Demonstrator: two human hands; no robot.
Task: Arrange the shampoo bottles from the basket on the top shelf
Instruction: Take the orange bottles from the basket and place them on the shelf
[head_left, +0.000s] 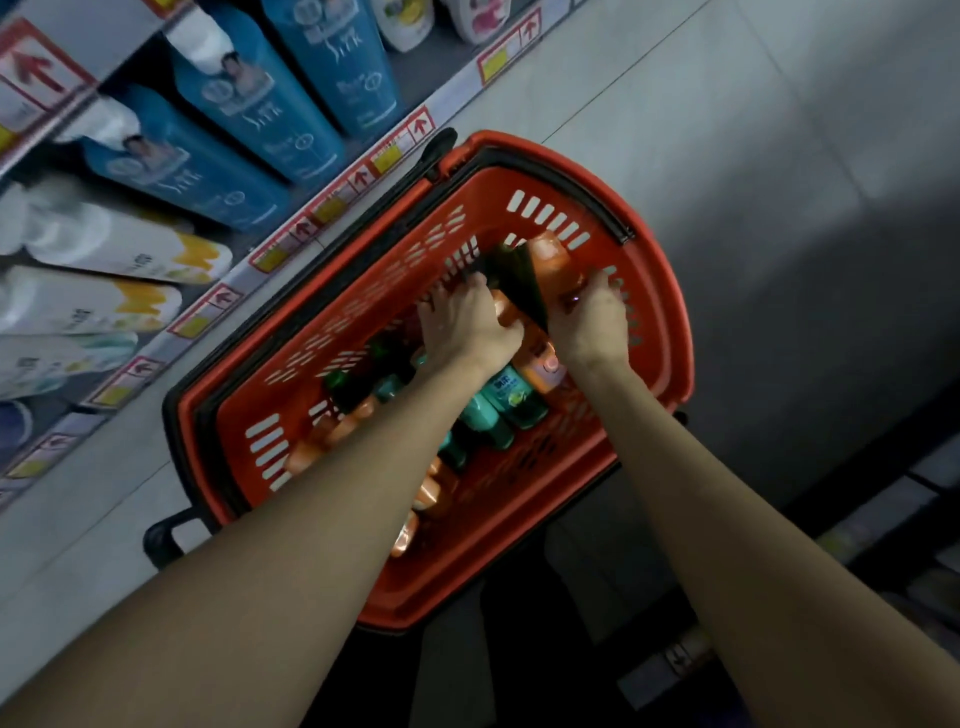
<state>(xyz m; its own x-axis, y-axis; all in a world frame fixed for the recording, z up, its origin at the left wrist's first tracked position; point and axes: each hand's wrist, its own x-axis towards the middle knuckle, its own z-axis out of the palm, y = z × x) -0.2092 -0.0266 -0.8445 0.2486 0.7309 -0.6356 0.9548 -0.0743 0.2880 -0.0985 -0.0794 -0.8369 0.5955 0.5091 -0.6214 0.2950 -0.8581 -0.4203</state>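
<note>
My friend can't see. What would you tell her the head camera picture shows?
Two bare hands, left hand and right hand, grip orange bottles at the far end of a red basket holding more orange and teal bottles. Blue bottles fill a shelf on the left.

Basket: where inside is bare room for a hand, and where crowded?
Bare basket floor shows between the teal bottles and the right rim. Orange bottles crowd the left side; the left hand and right hand fill the far end.

The blue bottles (249, 109) on the shelf carry the script word "Silk". Shelf-edge price tags (418, 126) show red up-arrows. The teal bottle (511, 397) label is too blurred to read.
</note>
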